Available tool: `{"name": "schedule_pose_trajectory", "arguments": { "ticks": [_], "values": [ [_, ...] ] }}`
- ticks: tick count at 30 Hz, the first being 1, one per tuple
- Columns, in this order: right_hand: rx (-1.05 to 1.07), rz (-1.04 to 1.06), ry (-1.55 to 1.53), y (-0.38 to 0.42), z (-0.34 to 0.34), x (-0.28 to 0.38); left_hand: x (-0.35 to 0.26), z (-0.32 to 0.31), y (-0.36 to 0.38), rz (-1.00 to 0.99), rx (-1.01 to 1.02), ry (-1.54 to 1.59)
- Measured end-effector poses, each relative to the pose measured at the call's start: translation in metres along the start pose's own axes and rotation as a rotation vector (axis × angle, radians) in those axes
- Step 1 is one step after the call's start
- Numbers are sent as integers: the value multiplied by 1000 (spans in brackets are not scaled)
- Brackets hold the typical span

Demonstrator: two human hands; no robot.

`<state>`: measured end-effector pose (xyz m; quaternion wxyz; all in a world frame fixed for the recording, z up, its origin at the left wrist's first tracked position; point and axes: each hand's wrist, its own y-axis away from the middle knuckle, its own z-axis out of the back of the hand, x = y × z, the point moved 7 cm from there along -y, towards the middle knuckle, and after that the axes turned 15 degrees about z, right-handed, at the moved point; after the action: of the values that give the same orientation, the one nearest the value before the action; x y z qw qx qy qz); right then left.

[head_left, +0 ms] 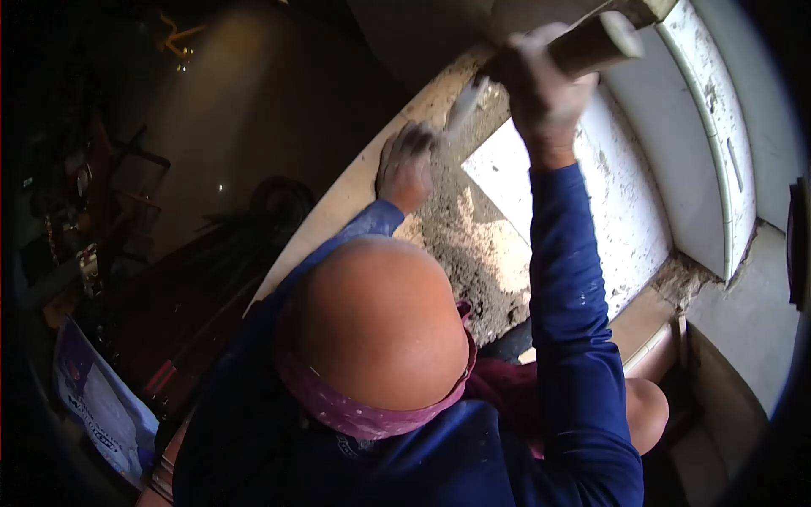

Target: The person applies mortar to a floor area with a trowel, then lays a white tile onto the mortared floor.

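High in the view, my right hand (pixel 549 89) is closed around the thick wooden handle (pixel 596 44) of a trowel. Its pale blade (pixel 465 110), smeared by motion, points down and left toward my other hand. My left hand (pixel 407 165), dusty grey, lies palm down at the outer edge of the ledge, its fingers bent but holding nothing visible. Between my arms, grey mortar (pixel 473 228) is spread roughly over the ledge. A white tile (pixel 503 165) lies beside it, partly hidden behind my right forearm.
A rounded bare knee (pixel 380 325) with burgundy cloth fills the near middle. Speckled white panels (pixel 625 186) stand at the right. A printed bag (pixel 101 414) is at the lower left. Beyond the ledge's edge (pixel 338 190), the left side is dark with cluttered objects.
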<state>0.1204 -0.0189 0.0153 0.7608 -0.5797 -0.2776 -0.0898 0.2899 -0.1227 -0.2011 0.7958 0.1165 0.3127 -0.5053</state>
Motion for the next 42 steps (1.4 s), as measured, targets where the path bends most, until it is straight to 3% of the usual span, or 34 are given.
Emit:
{"name": "schedule_pose_trajectory", "arguments": {
  "ticks": [1, 3, 4, 7, 8, 10, 12, 14, 15, 16, 17, 19, 21, 23, 25, 27, 28, 29, 31, 34, 36, 37, 38, 40, 42],
  "values": [
    [-266, -444, -555, 10, -8, -16, 1, 0, 4, 19, 1, -4],
    [-65, -243, -94, 40, -12, -20, -3, 3, 1, 31, -13, -6],
    [-59, -322, -85, 40, -8, -21, -6, 5, 0, -16, -24, -33],
    [-56, -409, -326, 21, 6, -37, 1, -3, 2, 2, -2, -29],
    [-320, -531, -545, 17, 5, -21, 4, -3, 8, 24, 9, -29],
    [-115, -157, -47, 47, 5, -27, 2, -2, 9, 43, 17, -20],
    [-216, -452, -237, 37, 2, -32, 3, -3, 1, 32, -23, 15],
    [-90, 20, 26, 8, 17, -5, -2, 3, 2, 52, 22, -9],
    [-380, -457, -509, 15, 7, -14, -5, 5, -1, 54, 37, -18],
    [-179, -365, -356, 32, 3, -21, -4, 3, 0, 47, 39, -32],
    [-14, -80, 197, 52, 1, -27, -1, 0, 4, 48, 43, -32],
    [-233, -571, -326, 47, 7, -33, 1, -3, 0, 41, 24, -31],
    [-283, -325, -320, -2, 39, -19, -6, 0, 1, 42, 28, -37],
    [-23, -409, -191, -40, 69, 1, -20, 4, -5, 12, 26, -58],
    [236, -529, -59, -52, 96, 11, -37, -18, -18, -85, 171, -68],
    [603, -383, 288, -44, 126, 24, -68, -42, -33, -183, 294, -68],
    [654, -432, 289, -29, 145, 31, -65, -69, -31, -179, 400, -85],
    [710, -481, 284, -10, 162, 39, -73, -67, -22, -194, 373, -155],
    [688, -585, 287, 25, 199, 57, -92, -48, 11, -227, 308, -302],
    [553, -991, 384, 96, 260, 64, -115, -23, 64, -246, 537, -464],
    [409, -1262, 345, 145, 277, 66, -136, -18, 74, -340, 944, -187],
    [377, -1270, 310, 169, 285, 63, -144, -17, 82, -377, 1144, -37],
    [387, -1316, 310, 177, 284, 64, -125, -48, 73, -438, 863, -14],
    [449, -1358, 320, 187, 282, 67, -136, -47, -5, -340, 449, -83],
    [562, -1362, 318, 187, 279, 67, -140, -60, -62, -352, 183, -188]
  ]
}}
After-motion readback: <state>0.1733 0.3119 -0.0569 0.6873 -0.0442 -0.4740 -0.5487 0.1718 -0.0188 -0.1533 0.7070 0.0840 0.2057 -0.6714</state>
